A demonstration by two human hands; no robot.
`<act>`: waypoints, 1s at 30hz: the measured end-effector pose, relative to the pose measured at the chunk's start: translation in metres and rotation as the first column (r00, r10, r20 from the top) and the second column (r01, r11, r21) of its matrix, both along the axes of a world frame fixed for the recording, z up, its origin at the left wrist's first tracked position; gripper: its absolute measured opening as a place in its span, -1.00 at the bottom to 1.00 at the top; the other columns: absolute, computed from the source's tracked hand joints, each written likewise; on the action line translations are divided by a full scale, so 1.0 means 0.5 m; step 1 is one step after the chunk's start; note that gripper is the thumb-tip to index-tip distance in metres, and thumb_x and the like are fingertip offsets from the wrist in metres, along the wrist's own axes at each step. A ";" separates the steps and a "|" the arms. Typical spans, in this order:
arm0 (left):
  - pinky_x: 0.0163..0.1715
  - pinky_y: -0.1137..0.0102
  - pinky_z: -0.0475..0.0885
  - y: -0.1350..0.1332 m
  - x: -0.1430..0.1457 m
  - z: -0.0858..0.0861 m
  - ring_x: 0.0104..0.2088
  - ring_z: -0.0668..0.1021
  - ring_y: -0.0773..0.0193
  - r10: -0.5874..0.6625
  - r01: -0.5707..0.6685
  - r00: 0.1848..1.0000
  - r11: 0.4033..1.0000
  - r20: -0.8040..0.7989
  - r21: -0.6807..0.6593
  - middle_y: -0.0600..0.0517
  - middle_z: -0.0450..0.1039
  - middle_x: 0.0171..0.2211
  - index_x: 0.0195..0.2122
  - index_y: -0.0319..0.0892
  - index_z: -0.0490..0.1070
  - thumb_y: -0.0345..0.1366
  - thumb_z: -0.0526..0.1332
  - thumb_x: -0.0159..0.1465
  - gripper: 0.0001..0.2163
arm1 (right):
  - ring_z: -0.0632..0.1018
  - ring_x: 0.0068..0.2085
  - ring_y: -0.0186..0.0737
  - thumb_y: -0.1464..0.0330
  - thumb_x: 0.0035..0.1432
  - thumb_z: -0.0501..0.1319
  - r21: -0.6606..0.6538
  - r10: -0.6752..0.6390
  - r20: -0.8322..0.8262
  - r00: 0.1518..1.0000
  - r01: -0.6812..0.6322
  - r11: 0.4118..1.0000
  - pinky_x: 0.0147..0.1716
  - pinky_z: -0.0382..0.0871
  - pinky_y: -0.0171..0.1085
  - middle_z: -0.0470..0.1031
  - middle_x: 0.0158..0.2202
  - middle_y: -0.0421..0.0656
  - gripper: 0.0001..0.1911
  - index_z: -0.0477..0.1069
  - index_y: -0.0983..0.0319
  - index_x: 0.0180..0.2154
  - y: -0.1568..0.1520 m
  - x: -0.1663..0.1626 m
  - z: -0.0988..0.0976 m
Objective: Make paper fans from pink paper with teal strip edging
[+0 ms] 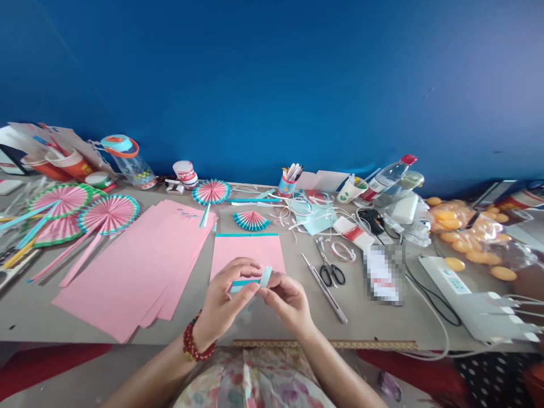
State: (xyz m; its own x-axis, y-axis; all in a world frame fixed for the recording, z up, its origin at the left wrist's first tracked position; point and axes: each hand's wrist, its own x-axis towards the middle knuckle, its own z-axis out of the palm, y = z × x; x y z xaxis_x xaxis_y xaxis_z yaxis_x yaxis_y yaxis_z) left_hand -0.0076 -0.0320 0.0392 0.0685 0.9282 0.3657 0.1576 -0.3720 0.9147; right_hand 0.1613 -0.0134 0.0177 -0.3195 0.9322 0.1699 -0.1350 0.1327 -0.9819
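Observation:
A short strip of light blue paper stands up between my hands. My left hand pinches its lower end with thumb and fingertips, and a red bead bracelet circles that wrist. Thumb and fingers of my right hand close on the same strip from the other side. Under and beyond the hands lies a pink paper sheet with blue bands along its far and near edges. My hands cover part of its near side. A small folded half fan, pink with a blue rim, lies just behind the sheet.
Large pink sheets and finished round fans lie left. Right of my hands are a craft knife, black-handled scissors and a power strip. A bottle leans at the back; a wooden ruler lies along the front edge.

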 end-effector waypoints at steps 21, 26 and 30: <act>-0.04 0.20 0.48 0.033 -0.028 0.028 -0.22 0.59 0.22 0.440 0.094 0.738 0.683 -0.511 0.724 0.02 0.61 -0.27 -0.14 -0.09 0.48 -0.52 0.28 0.20 -0.76 | 0.46 -0.38 -0.28 0.01 0.12 0.31 0.041 -0.023 -0.011 1.000 0.023 0.999 -0.38 0.38 -0.31 0.42 -0.35 -0.16 -0.60 0.42 0.22 -0.33 -0.015 0.023 0.049; -0.03 0.17 0.48 0.043 -0.022 0.016 -0.23 0.58 0.22 0.454 0.135 0.715 0.656 -0.531 0.743 0.02 0.61 -0.27 -0.22 -0.11 0.48 -0.52 0.30 0.20 -0.81 | 0.35 -0.56 -0.39 0.11 0.22 0.24 -0.164 -0.102 0.035 0.994 0.106 0.981 -0.56 0.28 -0.38 0.34 -0.52 -0.27 -0.67 0.34 0.22 -0.43 -0.018 -0.001 0.063; -0.01 0.11 0.46 0.042 -0.019 0.007 -0.17 0.57 0.16 0.406 0.130 0.732 0.705 -0.547 0.697 -0.02 0.60 -0.22 -0.16 -0.11 0.46 -0.50 0.30 0.18 -0.77 | 0.31 -0.60 -0.41 0.21 0.20 0.22 -0.130 -0.111 0.067 0.992 0.119 0.984 -0.61 0.19 -0.39 0.25 -0.60 -0.31 -0.70 0.30 0.21 -0.50 -0.002 0.001 0.072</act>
